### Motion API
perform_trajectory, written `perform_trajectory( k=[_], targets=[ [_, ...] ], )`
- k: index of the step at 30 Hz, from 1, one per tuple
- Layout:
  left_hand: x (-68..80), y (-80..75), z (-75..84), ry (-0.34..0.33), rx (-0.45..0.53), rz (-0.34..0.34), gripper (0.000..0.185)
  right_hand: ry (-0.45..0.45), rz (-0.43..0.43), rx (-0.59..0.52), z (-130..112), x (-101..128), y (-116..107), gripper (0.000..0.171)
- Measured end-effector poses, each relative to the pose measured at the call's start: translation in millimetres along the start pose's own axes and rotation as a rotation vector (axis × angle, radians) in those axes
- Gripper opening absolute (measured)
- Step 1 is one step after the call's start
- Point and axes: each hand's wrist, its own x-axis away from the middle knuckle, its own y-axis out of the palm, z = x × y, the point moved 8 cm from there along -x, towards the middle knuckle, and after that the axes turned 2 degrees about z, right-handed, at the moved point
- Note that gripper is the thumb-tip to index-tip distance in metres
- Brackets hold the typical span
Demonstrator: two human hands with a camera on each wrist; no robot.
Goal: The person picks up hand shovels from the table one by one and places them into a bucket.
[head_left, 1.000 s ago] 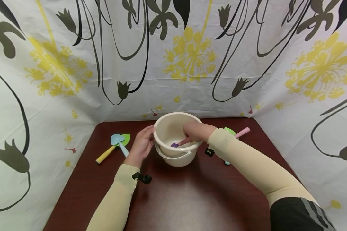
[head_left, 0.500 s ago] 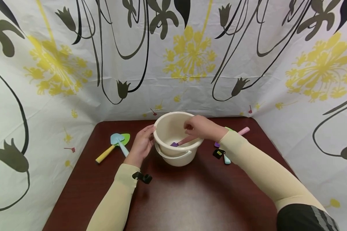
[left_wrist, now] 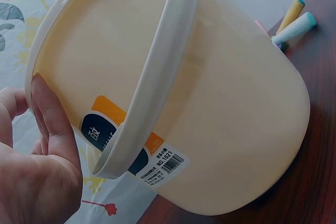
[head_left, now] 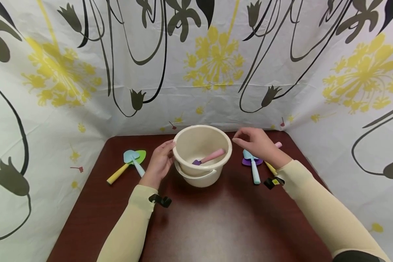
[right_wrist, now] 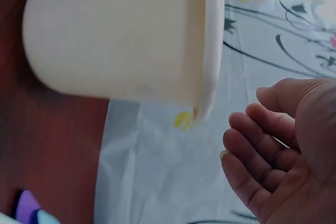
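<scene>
Cream plastic bucket (head_left: 201, 153) at frame centre, steadied by left hand (head_left: 160, 162) with fingers on its rim; right hand (head_left: 257, 143) relaxed, empty, beside it.

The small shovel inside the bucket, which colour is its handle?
Pink. The shovel has a pink handle and a purple blade, lying in the cream bucket. The head view shows it best.

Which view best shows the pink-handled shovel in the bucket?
The head view: it looks down into the bucket, where the shovel lies with its purple blade low and pink handle against the rim. Both wrist views show only the bucket's outer wall, so the shovel is hidden there.
</scene>
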Motion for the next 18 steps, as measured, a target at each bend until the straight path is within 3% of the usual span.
perform_trajectory(
  k=[8, 13, 18],
  targets=[
    [-0.1, -0.2, 1.2, -0.001, 0.012, 0.005, 0.030, 0.195, -0.001, 0.039, 45.7, 36.6, 0.1, 0.022],
    [-0.3, -0.7, 1.6, -0.002, 0.015, 0.009, 0.031, 0.306, -0.003, 0.089, 78.6, 59.4, 16.7, 0.026],
    [-0.1, -0.3, 0.9, -0.009, 0.002, 0.008, 0.033, 0.355, 0.024, 0.146, 102.8, 78.8, 31.3, 0.027]
  ],
)
